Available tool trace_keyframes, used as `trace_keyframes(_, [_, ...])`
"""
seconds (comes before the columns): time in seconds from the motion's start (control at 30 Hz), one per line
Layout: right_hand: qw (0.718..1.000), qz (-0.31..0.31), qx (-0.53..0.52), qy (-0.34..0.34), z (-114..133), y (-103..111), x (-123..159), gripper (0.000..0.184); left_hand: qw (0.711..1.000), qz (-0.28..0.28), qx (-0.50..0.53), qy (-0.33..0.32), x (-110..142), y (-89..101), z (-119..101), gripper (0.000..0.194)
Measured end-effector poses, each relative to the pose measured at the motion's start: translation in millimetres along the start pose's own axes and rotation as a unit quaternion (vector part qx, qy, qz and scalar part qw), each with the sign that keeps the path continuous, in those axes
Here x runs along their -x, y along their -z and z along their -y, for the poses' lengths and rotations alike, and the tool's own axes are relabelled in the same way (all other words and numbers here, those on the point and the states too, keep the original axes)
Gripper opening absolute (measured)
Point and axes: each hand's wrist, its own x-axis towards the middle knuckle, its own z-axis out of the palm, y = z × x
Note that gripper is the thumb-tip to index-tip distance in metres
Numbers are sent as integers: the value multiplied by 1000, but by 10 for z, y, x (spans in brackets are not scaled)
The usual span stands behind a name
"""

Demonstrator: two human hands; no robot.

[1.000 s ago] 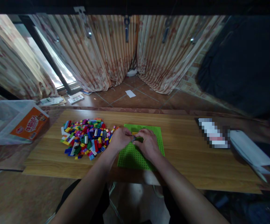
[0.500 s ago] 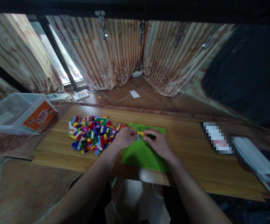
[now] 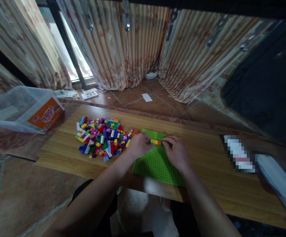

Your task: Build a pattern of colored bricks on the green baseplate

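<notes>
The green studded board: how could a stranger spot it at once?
Find the long wooden table, then the heap of loose, mixed-colour bricks toward its left end. Just right of the heap, beneath the left hand and right hand, lies the green studded board. Unlike the jumbled bricks, it is one broad, flat sheet in a single bright green.

I see a wooden tabletop (image 3: 207, 171), smooth and slightly glossy at its near edge. The baseplate (image 3: 157, 168) looks of studded plastic, likewise the bricks (image 3: 103, 138) toward the left edge; the curtains (image 3: 143, 49), of matt cloth.
</notes>
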Motion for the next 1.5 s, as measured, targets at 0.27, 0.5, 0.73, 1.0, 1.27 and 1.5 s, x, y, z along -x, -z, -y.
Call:
trace_keyframes(0.27, [999, 10, 43, -13, 33, -34, 9, 26, 998, 25, -35, 50, -85, 0, -2, 33])
trace_keyframes(0.5, [998, 20, 55, -11, 17, -46, -8, 25, 992, 62, -86, 66, -181, 49, -52, 31])
trace_keyframes(0.73, [997, 2, 71, 24, 40, -46, 35, 29, 998, 13, -41, 37, -16, 49, -12, 35])
trace_keyframes(1.0, [997, -30, 54, 39, 140, -158, 52, 34, 999, -4, 18, -30, 199, -11, -2, 39])
trace_keyframes(1.27, [993, 16, 109, 42, 264, -298, 58, 30, 992, -114, 26, -45, 255, 488, 151, 20])
trace_keyframes(1.5, [996, 25, 80, 8, 255, -256, 85, 27, 992, -56, -111, -14, 363, 717, 375, 19])
